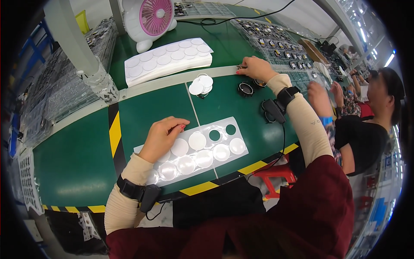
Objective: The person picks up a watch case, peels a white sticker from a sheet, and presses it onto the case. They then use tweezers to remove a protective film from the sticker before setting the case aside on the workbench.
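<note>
My left hand (164, 134) is closed, thumb and fingertips pressed together, over the upper edge of a sheet of round white stickers (197, 150). Whatever those fingers hold, if anything, does not show. At the sheet's right end, two round gaps let the green surface through. My right hand (257, 70) reaches to the pale strip across the table, its fingers pinched around something small and dark that I cannot make out. Just below that hand are a black ring-shaped part (245, 89) and another one partly hidden by it. A small pile of white discs (202, 84) lies between my hands.
A thick stack of sticker sheets (168, 58) lies behind the strip, near a white and pink fan (156, 16). Clear trays of small parts (276, 43) fill the back right. A grey post (71, 39) rises at left. A co-worker (366, 134) sits close on my right.
</note>
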The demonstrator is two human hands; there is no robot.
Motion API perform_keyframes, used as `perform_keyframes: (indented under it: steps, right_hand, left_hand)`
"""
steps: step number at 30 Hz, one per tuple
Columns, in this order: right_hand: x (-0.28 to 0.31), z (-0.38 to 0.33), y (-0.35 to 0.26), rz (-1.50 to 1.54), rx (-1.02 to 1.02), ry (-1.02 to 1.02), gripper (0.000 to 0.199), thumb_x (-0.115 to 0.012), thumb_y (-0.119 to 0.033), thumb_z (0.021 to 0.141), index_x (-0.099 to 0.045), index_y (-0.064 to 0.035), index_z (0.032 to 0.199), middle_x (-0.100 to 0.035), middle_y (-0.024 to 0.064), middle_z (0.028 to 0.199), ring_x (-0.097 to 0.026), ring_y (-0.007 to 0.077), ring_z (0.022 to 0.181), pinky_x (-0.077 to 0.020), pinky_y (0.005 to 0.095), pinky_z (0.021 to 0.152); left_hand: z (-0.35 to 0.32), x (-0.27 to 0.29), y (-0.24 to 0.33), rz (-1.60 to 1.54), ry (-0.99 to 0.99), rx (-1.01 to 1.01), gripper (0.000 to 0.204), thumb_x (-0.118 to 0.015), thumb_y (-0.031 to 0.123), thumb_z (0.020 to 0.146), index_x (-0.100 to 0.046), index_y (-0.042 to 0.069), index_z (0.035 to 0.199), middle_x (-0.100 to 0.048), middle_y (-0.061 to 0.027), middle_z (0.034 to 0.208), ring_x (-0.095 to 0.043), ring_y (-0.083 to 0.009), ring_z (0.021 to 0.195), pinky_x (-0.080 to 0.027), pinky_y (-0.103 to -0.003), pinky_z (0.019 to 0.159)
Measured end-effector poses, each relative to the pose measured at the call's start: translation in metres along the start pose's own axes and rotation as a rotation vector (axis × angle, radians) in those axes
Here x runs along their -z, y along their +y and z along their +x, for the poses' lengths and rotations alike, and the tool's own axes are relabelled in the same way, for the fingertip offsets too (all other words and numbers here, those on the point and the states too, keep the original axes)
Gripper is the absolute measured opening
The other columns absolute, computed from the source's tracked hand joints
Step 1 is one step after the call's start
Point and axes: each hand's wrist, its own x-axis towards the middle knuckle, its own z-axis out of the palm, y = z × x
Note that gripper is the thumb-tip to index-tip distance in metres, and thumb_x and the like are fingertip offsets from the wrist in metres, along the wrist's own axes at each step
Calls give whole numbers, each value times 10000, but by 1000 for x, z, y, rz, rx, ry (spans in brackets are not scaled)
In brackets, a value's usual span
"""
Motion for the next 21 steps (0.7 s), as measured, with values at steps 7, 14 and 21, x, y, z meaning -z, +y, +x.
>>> perform_keyframes:
  steps: [7, 14, 21]
  right_hand:
    - [-1, -3, 11, 80, 43, -96, 406, -682, -389, 709, -552, -86, 945, -618, 142, 881, -596, 307, 825, -465, 393, 694]
    - [30, -52, -7, 283, 91, -53, 404, -696, -360, 699, -520, -65, 913, -606, 141, 839, -590, 315, 779, -458, 381, 668]
    - [2, -86, -12, 172, 201, 67, 437, -703, -352, 673, -477, -66, 914, -599, 126, 790, -584, 322, 756, -453, 400, 641]
  left_hand:
    - [0, -1, -2, -5, 6, -1, 173, -518, 11, 820, -645, 19, 938, -593, -106, 751, -575, -189, 659, -451, -263, 606]
    - [0, 0, -3, -1, 9, 5, 176, -520, 10, 818, -645, 19, 942, -589, -105, 744, -574, -185, 661, -450, -258, 608]
    - [2, -3, -4, -26, 3, 13, 173, -523, 15, 821, -642, 15, 946, -589, -96, 752, -573, -172, 666, -449, -252, 612]
